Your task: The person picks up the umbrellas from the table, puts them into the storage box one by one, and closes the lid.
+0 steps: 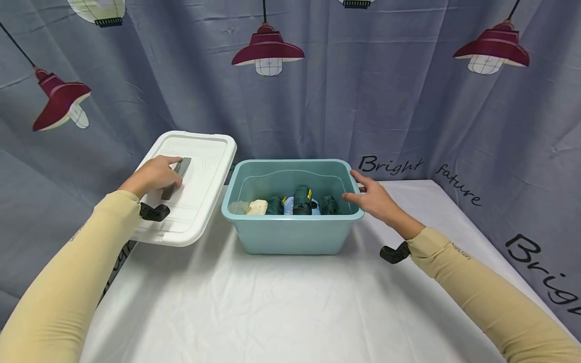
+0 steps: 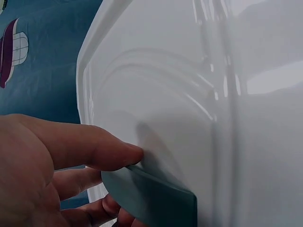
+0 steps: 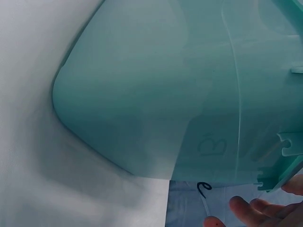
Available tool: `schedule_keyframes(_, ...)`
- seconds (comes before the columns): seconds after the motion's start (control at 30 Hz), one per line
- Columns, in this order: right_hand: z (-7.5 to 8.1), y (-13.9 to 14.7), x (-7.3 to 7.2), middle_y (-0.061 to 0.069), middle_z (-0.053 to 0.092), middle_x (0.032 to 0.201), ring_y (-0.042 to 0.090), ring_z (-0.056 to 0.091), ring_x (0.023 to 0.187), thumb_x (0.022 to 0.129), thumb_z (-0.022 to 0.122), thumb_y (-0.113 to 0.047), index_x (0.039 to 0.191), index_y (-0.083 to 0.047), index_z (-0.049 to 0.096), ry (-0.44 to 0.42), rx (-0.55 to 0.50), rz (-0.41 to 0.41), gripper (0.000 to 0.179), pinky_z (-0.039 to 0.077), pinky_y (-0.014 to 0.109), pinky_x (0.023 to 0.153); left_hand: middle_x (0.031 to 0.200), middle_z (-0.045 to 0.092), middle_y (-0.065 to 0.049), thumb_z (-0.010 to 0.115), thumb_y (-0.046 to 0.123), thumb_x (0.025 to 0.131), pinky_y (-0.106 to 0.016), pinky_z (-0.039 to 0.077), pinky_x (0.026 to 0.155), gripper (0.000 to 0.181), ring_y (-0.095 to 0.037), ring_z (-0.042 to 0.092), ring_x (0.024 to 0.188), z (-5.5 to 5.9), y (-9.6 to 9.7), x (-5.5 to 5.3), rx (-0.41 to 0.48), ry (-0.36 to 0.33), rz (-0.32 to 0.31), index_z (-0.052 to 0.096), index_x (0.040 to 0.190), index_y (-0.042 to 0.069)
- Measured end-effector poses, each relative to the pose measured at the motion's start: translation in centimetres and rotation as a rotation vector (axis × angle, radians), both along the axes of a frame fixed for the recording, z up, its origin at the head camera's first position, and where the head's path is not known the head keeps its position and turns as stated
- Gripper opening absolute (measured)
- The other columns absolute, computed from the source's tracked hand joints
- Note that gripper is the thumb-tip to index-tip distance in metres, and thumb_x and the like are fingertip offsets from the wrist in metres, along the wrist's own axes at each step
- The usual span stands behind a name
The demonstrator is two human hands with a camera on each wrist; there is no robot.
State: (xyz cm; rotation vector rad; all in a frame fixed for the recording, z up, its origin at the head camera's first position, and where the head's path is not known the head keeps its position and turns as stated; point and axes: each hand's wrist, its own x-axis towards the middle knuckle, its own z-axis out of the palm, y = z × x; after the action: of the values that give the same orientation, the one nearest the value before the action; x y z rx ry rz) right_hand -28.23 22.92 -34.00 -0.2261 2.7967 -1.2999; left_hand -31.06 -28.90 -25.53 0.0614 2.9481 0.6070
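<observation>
My left hand point(image 1: 156, 174) grips the grey-teal handle point(image 2: 151, 196) of a white plastic lid point(image 1: 201, 176), thumb on one side and fingers on the other. The lid is held tilted beside the bin, to its left. A light teal plastic bin point(image 1: 290, 237) stands uncovered on the table. In it lie dark green rolled bundles point(image 1: 301, 200), a cream cloth-like item point(image 1: 257, 207) and something light blue point(image 1: 288, 205), their lower parts hidden by the front wall. My right hand point(image 1: 374, 199) rests at the bin's right rim, fingers extended, with some fingers hanging loosely outside the wall.
A white cloth point(image 1: 290, 307) covers the table. Behind and at both sides hangs a grey-blue curtain point(image 1: 363, 101) printed with red lamps and lettering. The bin stands near the table's back edge.
</observation>
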Motion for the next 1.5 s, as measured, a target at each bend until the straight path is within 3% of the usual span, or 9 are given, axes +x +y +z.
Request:
schedule_keyframes(0.07,0.0,0.0,0.0,0.021,0.033,0.161,0.042,0.043,0.141,0.094,0.067,-0.034,0.164,-0.019,0.011,-0.002,0.005,0.001,0.091,0.05,0.057,0.098,0.1,0.06,-0.023,0.064,0.012,0.084,-0.042,0.046,0.074,0.083,-0.028,0.054,0.079,0.6,0.3,0.0,0.004,0.008,-0.011,0.029,0.158,0.005)
schedule_keyframes(0.23,0.0,0.1,-0.1,0.022,0.034,0.16,0.043,0.043,0.141,0.094,0.067,-0.034,0.164,-0.019,0.01,0.002,0.011,-0.001,0.091,0.049,0.057,0.099,0.119,0.06,-0.028,0.063,0.013,0.085,-0.045,0.047,0.079,0.081,-0.033,0.056,0.094,2.0,1.4,0.2,0.008,0.027,-0.055,0.03,0.159,0.008)
schedule_keyframes(0.43,-0.1,0.1,-0.1,0.022,0.032,0.161,0.043,0.044,0.14,0.094,0.067,-0.034,0.164,-0.019,0.011,0.006,0.014,0.005,0.091,0.05,0.057,0.098,0.106,0.061,-0.023,0.065,0.01,0.084,-0.04,0.047,0.07,0.081,-0.031,0.057,0.085,3.5,3.0,0.5,0.004,0.058,-0.103,0.032,0.158,0.009)
schedule_keyframes(0.8,-0.1,0.2,-0.2,0.023,0.032,0.16,0.044,0.044,0.139,0.094,0.067,-0.033,0.164,-0.019,0.01,0.006,0.008,0.01,0.091,0.051,0.057,0.097,0.117,0.048,-0.02,0.066,0.01,0.086,-0.043,0.042,0.08,0.082,-0.031,0.048,0.098,5.8,7.6,1.2,-0.004,0.03,-0.179,0.03,0.16,0.017)
schedule_keyframes(1.2,-0.5,0.1,0.1,0.023,0.033,0.16,0.044,0.044,0.14,0.095,0.067,-0.032,0.164,-0.018,0.01,-0.008,0.006,0.001,0.09,0.051,0.055,0.096,0.099,0.046,-0.011,0.066,0.007,0.085,-0.039,0.037,0.077,0.081,-0.025,0.044,0.091,5.5,12.4,0.4,-0.036,0.019,-0.259,0.035,0.158,0.024)
schedule_keyframes(1.37,-0.4,0.0,0.1,0.022,0.032,0.161,0.044,0.043,0.14,0.094,0.066,-0.032,0.164,-0.018,0.01,-0.002,0.006,-0.001,0.09,0.05,0.056,0.097,0.103,0.05,-0.012,0.066,0.005,0.083,-0.038,0.04,0.08,0.083,-0.026,0.047,0.094,4.9,14.0,0.0,-0.044,0.016,-0.289,0.037,0.158,0.022)
schedule_keyframes(1.5,-0.2,0.0,0.1,0.022,0.032,0.161,0.045,0.042,0.141,0.094,0.066,-0.033,0.164,-0.018,0.01,0.004,0.002,-0.002,0.09,0.05,0.057,0.097,0.117,0.054,-0.013,0.067,0.004,0.082,-0.039,0.043,0.085,0.084,-0.026,0.05,0.103,4.4,15.2,-0.3,-0.07,-0.003,-0.311,0.037,0.158,0.023)
